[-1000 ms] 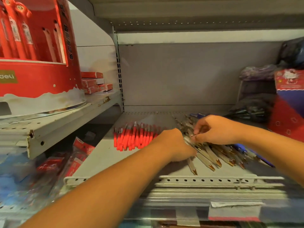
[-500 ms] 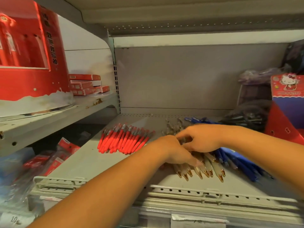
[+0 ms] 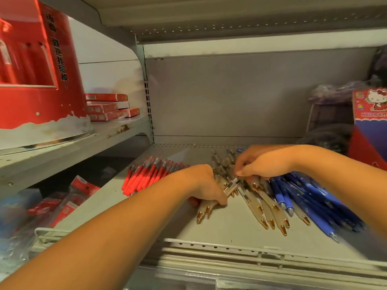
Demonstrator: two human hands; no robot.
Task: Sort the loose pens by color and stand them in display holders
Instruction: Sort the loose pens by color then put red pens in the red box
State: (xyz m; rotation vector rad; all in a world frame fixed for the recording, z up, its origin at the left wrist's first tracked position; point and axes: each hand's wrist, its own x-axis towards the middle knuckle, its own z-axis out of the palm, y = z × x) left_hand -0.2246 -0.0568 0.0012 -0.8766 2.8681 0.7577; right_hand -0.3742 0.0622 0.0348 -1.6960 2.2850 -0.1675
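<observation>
Three groups of pens lie on a grey shelf (image 3: 219,231). Red pens (image 3: 146,174) form a row at the left. Clear pens with gold tips (image 3: 266,208) fan out in the middle. Blue pens (image 3: 310,199) lie at the right. My left hand (image 3: 206,186) grips a small bunch of clear pens, whose gold tips stick out below the fingers. My right hand (image 3: 261,163) reaches over the clear pile and pinches one clear pen near its clip end.
A raised perforated rail (image 3: 230,248) runs along the shelf's front edge. A red display stand (image 3: 35,70) and flat red boxes (image 3: 106,106) sit on the left shelf. A cartoon-cat box (image 3: 370,122) and dark bagged goods stand at the right. Packaged red items lie lower left.
The view has shifted, so more blue pens show at the right. My left hand has gathered clear pens into its grip, and my right hand has moved slightly back over the clear pile.
</observation>
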